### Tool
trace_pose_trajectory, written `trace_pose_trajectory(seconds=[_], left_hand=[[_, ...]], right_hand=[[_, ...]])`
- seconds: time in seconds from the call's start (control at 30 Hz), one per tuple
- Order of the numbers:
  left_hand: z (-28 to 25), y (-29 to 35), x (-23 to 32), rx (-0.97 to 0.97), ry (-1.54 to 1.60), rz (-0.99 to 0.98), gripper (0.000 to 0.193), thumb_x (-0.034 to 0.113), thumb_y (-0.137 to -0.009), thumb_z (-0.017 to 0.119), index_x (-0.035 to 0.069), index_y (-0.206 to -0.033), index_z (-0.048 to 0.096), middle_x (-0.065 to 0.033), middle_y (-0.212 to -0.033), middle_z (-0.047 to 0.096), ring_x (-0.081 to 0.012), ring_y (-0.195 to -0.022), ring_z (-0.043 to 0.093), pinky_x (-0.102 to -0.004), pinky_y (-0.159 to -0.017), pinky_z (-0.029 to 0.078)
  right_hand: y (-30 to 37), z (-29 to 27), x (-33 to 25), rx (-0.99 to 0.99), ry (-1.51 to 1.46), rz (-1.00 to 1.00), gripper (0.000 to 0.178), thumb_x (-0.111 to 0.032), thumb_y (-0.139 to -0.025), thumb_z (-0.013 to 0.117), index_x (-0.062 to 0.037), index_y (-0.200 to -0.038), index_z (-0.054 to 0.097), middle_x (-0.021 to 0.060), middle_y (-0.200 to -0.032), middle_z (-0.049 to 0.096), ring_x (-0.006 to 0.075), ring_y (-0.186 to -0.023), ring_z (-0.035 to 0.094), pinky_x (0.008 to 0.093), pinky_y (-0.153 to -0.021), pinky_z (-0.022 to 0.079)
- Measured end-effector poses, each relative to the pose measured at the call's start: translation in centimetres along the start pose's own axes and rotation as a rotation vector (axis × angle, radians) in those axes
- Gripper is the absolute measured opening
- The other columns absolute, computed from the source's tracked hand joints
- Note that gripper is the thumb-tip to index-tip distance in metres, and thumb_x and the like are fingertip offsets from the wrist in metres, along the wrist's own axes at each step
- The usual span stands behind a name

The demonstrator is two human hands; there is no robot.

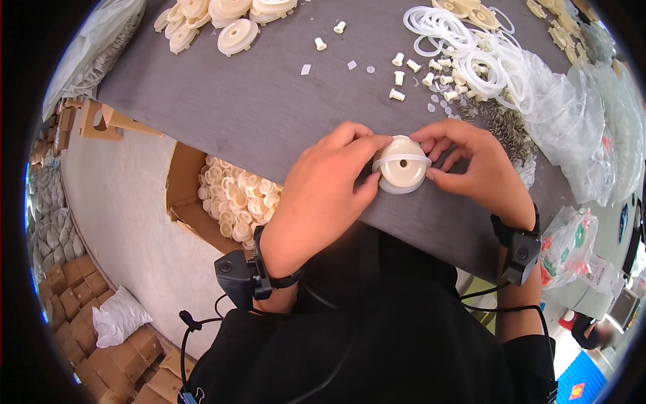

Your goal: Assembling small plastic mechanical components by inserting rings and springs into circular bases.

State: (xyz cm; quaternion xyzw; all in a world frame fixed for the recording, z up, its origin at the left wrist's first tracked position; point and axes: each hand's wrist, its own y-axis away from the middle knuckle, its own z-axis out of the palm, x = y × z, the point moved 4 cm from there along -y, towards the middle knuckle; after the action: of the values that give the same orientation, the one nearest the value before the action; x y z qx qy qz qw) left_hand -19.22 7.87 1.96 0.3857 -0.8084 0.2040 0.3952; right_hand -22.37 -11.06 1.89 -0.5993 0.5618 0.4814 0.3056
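Note:
Near the table's front edge, a round cream plastic part [403,177] with a dark centre hole is between my two hands. A translucent sealing ring [383,163] lies across its face, partly over it. My left hand [331,182] is closed on the part's left side, with thumb and forefinger at the rim and ring. At the right side, my right hand [471,165] pinches the rim and ring between thumb and fingers. My fingers hide parts of both edges.
Loose translucent rings [488,64], small cream plugs [398,77] and a heap of metal springs [501,124] lie at the right. Cream discs [238,36] are piled at the far left. A cardboard box [185,176] of cream cups stands below the table's left edge.

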Motion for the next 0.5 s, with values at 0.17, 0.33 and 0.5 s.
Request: trace_pose_trajectory(seconds=[0.17,0.33,0.5], left_hand=[[-0.05,-0.11,-0.1,-0.052,-0.056,0.022,0.043,-0.005,-0.073,0.065,0.004,-0.115,0.06,-0.0079,-0.105,0.056,-0.0211,-0.077,0.058,-0.0311,-0.072,0.048],[-0.1,-0.05,-0.54,-0.025,-0.003,0.028,0.042,-0.009,-0.072,0.064,0.004,-0.112,0.062,-0.0084,-0.101,0.057,-0.0209,-0.074,0.057,-0.0304,-0.069,0.047],[0.04,-0.39,-0.74,0.0,0.018,0.036,0.036,-0.009,-0.075,0.062,0.003,-0.109,0.064,-0.0087,-0.097,0.059,-0.0216,-0.072,0.057,-0.0304,-0.068,0.046]], right_hand=[[0.02,0.28,-0.23,-0.003,0.13,-0.093,0.036,-0.001,-0.072,0.064,-0.0048,-0.108,0.066,0.0044,-0.087,0.06,0.0122,-0.08,0.056,0.0229,-0.064,0.045],[0.01,0.2,-0.08,-0.001,0.122,-0.076,0.036,-0.001,-0.072,0.063,-0.0055,-0.108,0.068,0.0046,-0.086,0.061,0.0118,-0.077,0.057,0.0226,-0.064,0.045],[-0.1,-0.04,0.0,0.014,0.13,-0.054,0.034,0.0,-0.073,0.062,-0.0059,-0.106,0.07,0.0046,-0.083,0.062,0.0109,-0.073,0.058,0.0227,-0.063,0.045]])
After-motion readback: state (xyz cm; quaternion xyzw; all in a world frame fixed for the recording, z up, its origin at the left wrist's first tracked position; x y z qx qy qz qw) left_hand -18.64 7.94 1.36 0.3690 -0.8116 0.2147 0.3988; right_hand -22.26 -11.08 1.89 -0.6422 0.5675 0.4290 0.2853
